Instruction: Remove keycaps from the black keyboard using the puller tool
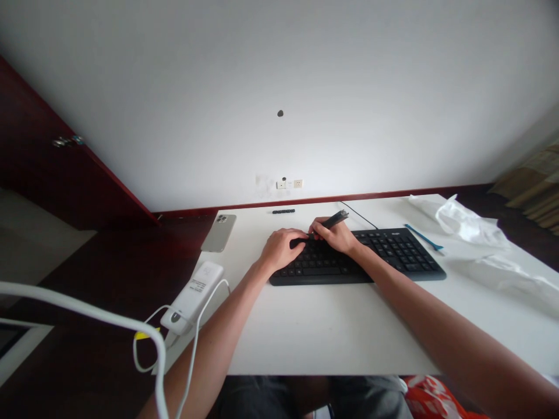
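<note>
A black keyboard [323, 271] lies on the white table, its number pad to the right. My left hand [282, 247] is over the keyboard's left end, fingers curled along the far edge and thumb on the near side, closed on it. In my right hand [334, 235] is a slim black brush-like tool [335, 219]; its light, ragged end points up and right, while the lower end goes down to the keys near my left fingertips. What that lower end touches is hidden. Behind the hands lies a short row of small black pieces [283, 211], perhaps keycaps.
Left on the table [332, 331] are a phone [219, 234] and a white power bank [194, 297] with a white cable [196, 334]. A blue flat-ended tool [423, 237] and crumpled white plastic [469, 224] lie right. The keyboard's cord [358, 214] runs off the back edge.
</note>
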Demonstrator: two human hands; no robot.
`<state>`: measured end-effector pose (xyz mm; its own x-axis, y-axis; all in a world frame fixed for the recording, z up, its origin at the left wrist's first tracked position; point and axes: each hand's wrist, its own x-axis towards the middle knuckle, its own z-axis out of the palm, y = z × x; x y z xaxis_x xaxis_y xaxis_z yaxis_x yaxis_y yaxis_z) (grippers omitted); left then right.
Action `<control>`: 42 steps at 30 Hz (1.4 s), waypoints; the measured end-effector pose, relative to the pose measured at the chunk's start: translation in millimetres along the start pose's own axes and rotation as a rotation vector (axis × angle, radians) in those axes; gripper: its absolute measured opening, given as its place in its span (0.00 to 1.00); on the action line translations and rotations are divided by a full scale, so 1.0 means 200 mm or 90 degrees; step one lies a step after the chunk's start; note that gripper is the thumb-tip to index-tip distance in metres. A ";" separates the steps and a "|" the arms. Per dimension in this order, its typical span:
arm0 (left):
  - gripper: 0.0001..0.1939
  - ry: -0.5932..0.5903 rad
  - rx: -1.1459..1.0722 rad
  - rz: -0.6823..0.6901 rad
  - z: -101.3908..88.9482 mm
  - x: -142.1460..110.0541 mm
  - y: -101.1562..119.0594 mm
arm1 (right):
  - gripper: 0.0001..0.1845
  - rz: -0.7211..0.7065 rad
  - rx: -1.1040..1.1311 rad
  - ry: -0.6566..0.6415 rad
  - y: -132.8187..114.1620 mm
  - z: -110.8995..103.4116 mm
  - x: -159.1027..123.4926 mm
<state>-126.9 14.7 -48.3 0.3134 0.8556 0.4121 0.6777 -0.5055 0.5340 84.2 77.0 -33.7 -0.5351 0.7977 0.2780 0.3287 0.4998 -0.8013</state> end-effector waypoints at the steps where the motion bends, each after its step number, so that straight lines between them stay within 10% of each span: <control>1: 0.12 0.001 0.000 0.001 0.00 0.00 0.00 | 0.16 -0.003 0.004 -0.009 -0.01 0.00 0.00; 14: 0.13 -0.034 0.016 -0.011 -0.02 0.01 0.01 | 0.15 -0.151 -0.136 -0.084 -0.10 0.00 -0.05; 26: 0.12 -0.011 -0.005 -0.004 0.00 0.01 0.01 | 0.22 0.060 0.112 0.030 0.01 0.04 0.02; 42: 0.13 -0.018 -0.001 -0.010 -0.01 0.01 0.02 | 0.24 0.141 0.104 0.093 0.01 0.05 0.07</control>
<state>-125.6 14.1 -44.4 0.3212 0.8660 0.3833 0.6816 -0.4924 0.5413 70.5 85.7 -37.0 -0.3424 0.9273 0.1512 0.2887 0.2570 -0.9223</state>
